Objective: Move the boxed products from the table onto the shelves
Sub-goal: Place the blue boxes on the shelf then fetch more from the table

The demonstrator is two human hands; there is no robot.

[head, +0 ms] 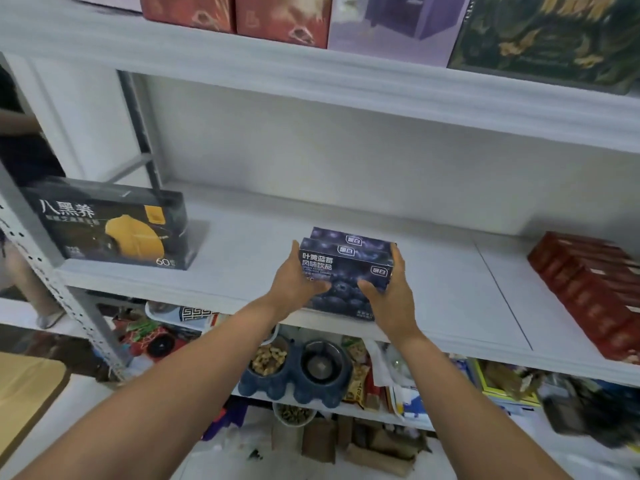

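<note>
left hand (294, 282) and right hand (394, 289) clamp sides of two blueberry boxes (346, 268), front box bottom on white shelf (242, 237) edge.

Middle shelf (450, 282): white board, seam line toward right.
On it, left: black box (114, 225) with yellow picture, upright near front edge.
On it, centre: two blueberry boxes (346, 265), one behind the other, touching, at front edge.
On it, right: row of red boxes (588, 289), packed side by side.
Top shelf (311, 67): red, lilac and dark green boxes in a row.
Lower shelf (311, 400): blue double bowl (294, 372), snack packets, crowded.
Floor (69, 410): pale, brown packages below shelves.
</note>
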